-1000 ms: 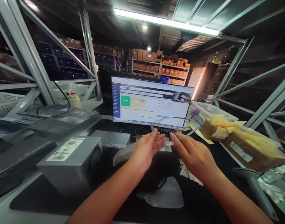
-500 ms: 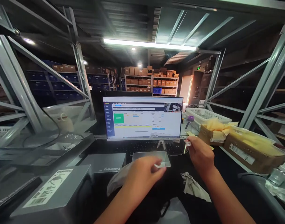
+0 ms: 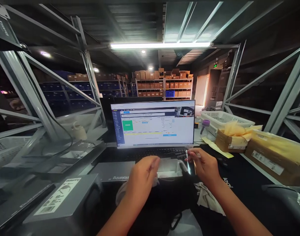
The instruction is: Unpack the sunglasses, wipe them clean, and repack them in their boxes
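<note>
My left hand (image 3: 143, 172) and my right hand (image 3: 203, 164) hover over the front of an open laptop (image 3: 153, 126), one at each side of its touchpad (image 3: 168, 166). Between them stretches something thin and clear, like a small plastic bag or film (image 3: 171, 168). Both hands have their fingers curled in a pinch on its ends. The right hand's fingers also touch a bright, thin strip (image 3: 189, 165) at the laptop's corner. The lit screen shows a program window with a green block.
Grey boxes (image 3: 64, 200) and a dark device (image 3: 66, 154) lie at the left. Brown cartons with yellow padding (image 3: 275, 154), a white basket (image 3: 221, 118) and a purple-capped bottle (image 3: 205, 126) stand at the right. Crumpled wrapping (image 3: 206, 196) lies on the black mat. Metal shelving frames both sides.
My hands have come back together over the touchpad after the right one had reached out to the right. The head has tilted up, so the laptop sits lower in view than a second ago.
</note>
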The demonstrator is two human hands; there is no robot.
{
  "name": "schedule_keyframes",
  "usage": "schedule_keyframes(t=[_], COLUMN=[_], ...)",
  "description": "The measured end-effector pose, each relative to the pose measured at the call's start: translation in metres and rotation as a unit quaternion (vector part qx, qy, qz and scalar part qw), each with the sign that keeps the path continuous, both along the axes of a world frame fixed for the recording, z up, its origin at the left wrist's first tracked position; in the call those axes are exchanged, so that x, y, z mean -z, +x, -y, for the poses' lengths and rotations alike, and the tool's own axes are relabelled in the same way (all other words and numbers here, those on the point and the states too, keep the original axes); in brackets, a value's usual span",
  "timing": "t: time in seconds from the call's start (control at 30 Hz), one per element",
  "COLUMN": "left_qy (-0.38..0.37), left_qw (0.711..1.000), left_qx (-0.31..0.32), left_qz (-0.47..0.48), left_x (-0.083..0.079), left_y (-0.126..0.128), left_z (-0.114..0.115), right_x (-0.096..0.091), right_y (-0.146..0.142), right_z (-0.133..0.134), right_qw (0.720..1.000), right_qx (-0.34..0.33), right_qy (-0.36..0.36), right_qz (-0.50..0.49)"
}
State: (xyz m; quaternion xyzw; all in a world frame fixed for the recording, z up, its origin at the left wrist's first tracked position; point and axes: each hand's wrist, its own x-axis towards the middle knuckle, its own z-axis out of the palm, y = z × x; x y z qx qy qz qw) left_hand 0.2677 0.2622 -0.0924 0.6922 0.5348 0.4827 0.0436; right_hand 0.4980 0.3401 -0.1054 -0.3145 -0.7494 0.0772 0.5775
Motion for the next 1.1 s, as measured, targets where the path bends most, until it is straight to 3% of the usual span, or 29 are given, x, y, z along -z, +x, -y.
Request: schedule_keyframes(t=[0.37,0.5,0.6,0.67,0.73,0.83,0.87,0.9,0.97,1.1], left_qy=[0.075,0.021,-0.043,-0.069,-0.079,-0.079,-0.074,-0.068,-0.061,-0.102], left_qw=[0.997,0.991,0.960,0.935,0.926,0.938,0.945,0.951,0.959,0.955], left_qx=[0.029,0.036,0.078,0.119,0.142,0.104,0.078,0.052,0.019,0.035], left_qz=[0.023,0.129,0.266,0.326,0.342,0.321,0.310,0.298,0.277,0.277], left_x=[0.001,0.003,0.001,-0.001,-0.004,-0.006,-0.006,-0.006,-0.004,-0.002], left_y=[0.003,0.009,0.015,0.017,0.016,0.007,0.004,0.000,-0.005,-0.005], left_z=[0.005,0.004,0.003,0.001,-0.001,-0.007,-0.009,-0.011,-0.014,-0.015], right_x=[0.002,0.000,-0.002,-0.002,-0.002,-0.005,-0.006,-0.008,-0.013,-0.024], right_y=[0.002,0.001,-0.004,-0.008,-0.011,-0.013,-0.012,-0.011,-0.007,0.012], right_z=[0.000,0.004,0.009,0.013,0.014,0.014,0.013,0.013,0.013,0.018], right_qw=[0.996,0.998,1.000,0.999,0.977,0.860,0.829,0.816,0.826,0.858], right_qx=[0.053,0.044,0.028,-0.010,-0.108,-0.271,-0.296,-0.304,-0.297,-0.288], right_qy=[0.068,0.046,0.012,-0.043,-0.172,-0.383,-0.415,-0.427,-0.414,-0.390], right_qz=[0.022,0.005,0.006,-0.003,-0.065,-0.201,-0.228,-0.243,-0.241,-0.167])
